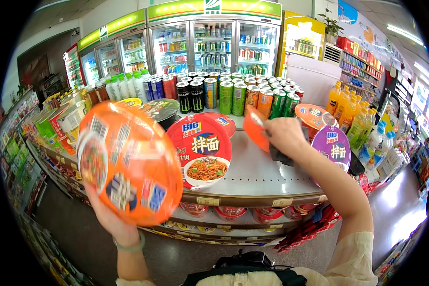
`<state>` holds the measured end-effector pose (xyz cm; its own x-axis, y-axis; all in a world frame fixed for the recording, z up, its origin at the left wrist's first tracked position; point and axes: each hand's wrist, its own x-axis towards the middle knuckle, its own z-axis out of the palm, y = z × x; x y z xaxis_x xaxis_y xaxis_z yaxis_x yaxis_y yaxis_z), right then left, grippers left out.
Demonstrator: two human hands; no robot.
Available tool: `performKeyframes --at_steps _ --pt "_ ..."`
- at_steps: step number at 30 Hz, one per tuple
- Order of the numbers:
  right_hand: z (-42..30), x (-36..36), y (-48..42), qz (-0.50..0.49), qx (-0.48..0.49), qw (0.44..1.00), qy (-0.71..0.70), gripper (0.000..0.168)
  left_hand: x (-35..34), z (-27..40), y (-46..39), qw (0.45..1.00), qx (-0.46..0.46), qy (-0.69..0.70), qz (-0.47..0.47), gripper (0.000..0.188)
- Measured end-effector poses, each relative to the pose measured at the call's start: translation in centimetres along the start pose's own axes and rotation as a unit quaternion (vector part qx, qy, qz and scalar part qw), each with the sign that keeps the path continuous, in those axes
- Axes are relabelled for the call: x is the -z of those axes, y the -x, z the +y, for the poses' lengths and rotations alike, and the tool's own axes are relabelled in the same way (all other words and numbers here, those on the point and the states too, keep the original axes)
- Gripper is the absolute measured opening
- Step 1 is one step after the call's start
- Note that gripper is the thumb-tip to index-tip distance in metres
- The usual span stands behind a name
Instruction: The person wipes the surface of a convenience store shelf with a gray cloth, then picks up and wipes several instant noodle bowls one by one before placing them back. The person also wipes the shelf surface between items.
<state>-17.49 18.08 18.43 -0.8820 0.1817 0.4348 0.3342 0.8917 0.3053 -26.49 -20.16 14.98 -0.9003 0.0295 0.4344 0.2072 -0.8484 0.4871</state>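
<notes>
My left hand (109, 218) grips a large orange instant noodle bowl (136, 157) by its underside, held up and tilted so the printed lid faces me. It is blurred. Over the shelf top, my right hand (286, 134) closes on a thin orange item (256, 130), whose exact kind I cannot tell. Dark grey cloth-like material (281, 155) hangs below that hand. Between my hands, a red noodle bowl (203, 153) stands with its lid towards me, another red bowl (221, 121) behind it. Right of my hand are an orange bowl (311, 114) and a purple-lidded bowl (332, 146).
Rows of drink cans (232, 94) stand along the back of the metal shelf top (250, 171). Juice bottles (346, 105) crowd the right end, packaged goods (62, 121) the left. More noodle bowls (230, 212) sit one shelf below. Glass-door fridges (212, 46) line the wall.
</notes>
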Motion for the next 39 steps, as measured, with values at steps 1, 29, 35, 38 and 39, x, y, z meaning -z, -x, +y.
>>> performKeyframes --at_steps 1,29,35,38,39 --pt "0.6 1.2 0.1 0.031 -0.032 0.998 -0.051 0.018 -0.7 -0.9 -1.7 1.000 -0.021 -0.010 -0.013 0.046" --pt "3.5 11.4 9.0 0.383 0.180 0.906 -0.026 0.019 -12.4 -11.9 -11.9 0.912 0.166 -0.273 -0.256 0.073" --pt "-0.4 9.4 9.4 0.406 0.390 0.819 0.112 0.008 -13.3 -5.6 2.3 0.871 0.385 -0.025 -0.303 0.061" --pt "-1.4 8.9 10.1 0.363 0.425 0.826 0.077 0.014 -11.6 -6.8 4.5 0.899 0.344 -0.104 -0.249 0.051" --pt "-1.4 9.0 10.3 0.329 0.412 0.849 -0.005 0.017 -10.8 -7.5 5.2 0.909 0.346 -0.070 -0.223 0.052"
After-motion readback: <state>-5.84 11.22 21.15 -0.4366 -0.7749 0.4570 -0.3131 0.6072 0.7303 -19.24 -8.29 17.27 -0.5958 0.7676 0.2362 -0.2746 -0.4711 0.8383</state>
